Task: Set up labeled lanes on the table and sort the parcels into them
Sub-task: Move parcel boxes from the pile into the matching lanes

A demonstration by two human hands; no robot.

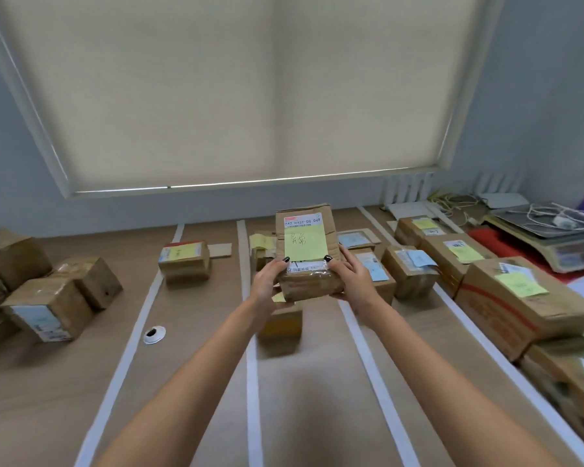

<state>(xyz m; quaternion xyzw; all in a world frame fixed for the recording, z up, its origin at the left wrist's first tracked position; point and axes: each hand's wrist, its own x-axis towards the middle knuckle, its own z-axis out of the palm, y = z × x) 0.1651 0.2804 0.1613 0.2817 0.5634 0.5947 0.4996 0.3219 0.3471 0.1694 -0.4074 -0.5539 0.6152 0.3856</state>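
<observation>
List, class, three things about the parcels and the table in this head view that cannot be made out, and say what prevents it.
- Small parcel: mostly hidden behind the left hand and the held parcel.
- Handwriting on the held parcel's yellow note: too blurred to read.
- Parcels at the far right: cut off by the frame edge.
- Scale display: too small to read.

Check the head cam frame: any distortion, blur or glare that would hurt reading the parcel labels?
Head view: wide-angle bowing bends the blind frame and tape lanes; held parcel fairly sharp, its printed code partly legible, the handwriting on its yellow note unclear; edge parcels soft, labels unreadable; light is diffuse, no harsh glare.
</observation>
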